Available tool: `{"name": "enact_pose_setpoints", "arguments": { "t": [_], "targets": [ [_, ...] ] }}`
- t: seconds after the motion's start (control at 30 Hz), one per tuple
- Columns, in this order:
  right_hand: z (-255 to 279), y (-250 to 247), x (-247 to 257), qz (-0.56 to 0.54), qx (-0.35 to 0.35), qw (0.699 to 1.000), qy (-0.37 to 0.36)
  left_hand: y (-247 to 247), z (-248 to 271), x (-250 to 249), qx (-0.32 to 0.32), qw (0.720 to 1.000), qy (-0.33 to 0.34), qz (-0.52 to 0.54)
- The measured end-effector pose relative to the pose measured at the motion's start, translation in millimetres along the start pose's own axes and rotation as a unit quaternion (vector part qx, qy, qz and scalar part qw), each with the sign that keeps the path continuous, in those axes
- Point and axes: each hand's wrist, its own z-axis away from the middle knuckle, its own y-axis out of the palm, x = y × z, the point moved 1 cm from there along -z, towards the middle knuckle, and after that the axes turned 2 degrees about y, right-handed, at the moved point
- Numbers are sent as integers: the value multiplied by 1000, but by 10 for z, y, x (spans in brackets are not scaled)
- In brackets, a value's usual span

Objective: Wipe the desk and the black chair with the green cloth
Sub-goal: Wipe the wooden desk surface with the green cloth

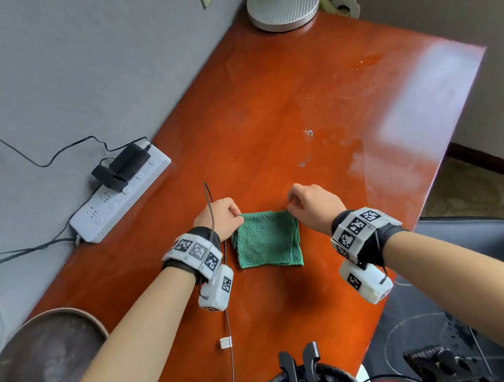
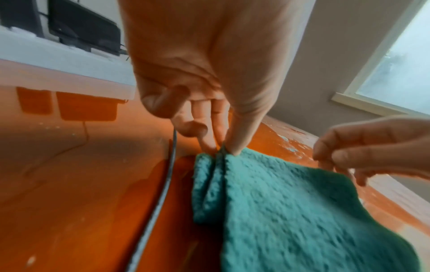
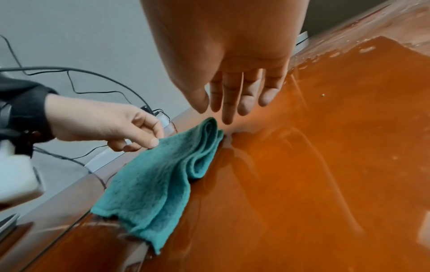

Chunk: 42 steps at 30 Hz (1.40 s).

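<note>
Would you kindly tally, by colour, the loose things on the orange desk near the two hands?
Green: 1, the folded green terry cloth
White: 2, the long white power strip and the round white ribbed lamp base
Black: 2, the two black plug-in adapters on the strip
Total: 5

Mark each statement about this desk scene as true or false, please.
1. The green cloth lies folded on the desk. True.
2. The left hand pinches a far corner of the cloth. True.
3. A power strip lies to the right of the cloth. False: the power strip lies to its left, along the wall.
4. A lamp base stands right beside the cloth. False: the lamp base stands at the desk's far end.
</note>
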Motion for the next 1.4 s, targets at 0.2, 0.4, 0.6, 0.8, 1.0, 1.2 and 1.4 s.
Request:
{"name": "enact_pose_setpoints", "arguments": {
  "t": [0.2,0.4,0.6,0.8,1.0,1.2,1.4],
  "targets": [
    [41,-203,-351,-7,-38,996,82,186,294,-252,-53,959,255,-115],
    [97,-402,-795,26,-118,978,169,521,477,-301,-26,945,221,-241],
    [162,-586,-1175,33,-168,958,231,650,432,-483,52,950,144,-270],
    [155,-541,-1314,48,-107,957,265,639,83,-686,113,956,161,-219],
    [113,-532,-1348,4,-139,954,267,663,-308,-1026,55,958,159,-234],
    [131,-561,-1401,17,-138,957,255,527,-601,-1356,29,963,140,-229],
    [102,-650,-1428,7,-142,960,240,408,-512,-1220,47,948,140,-281]
  ]
}}
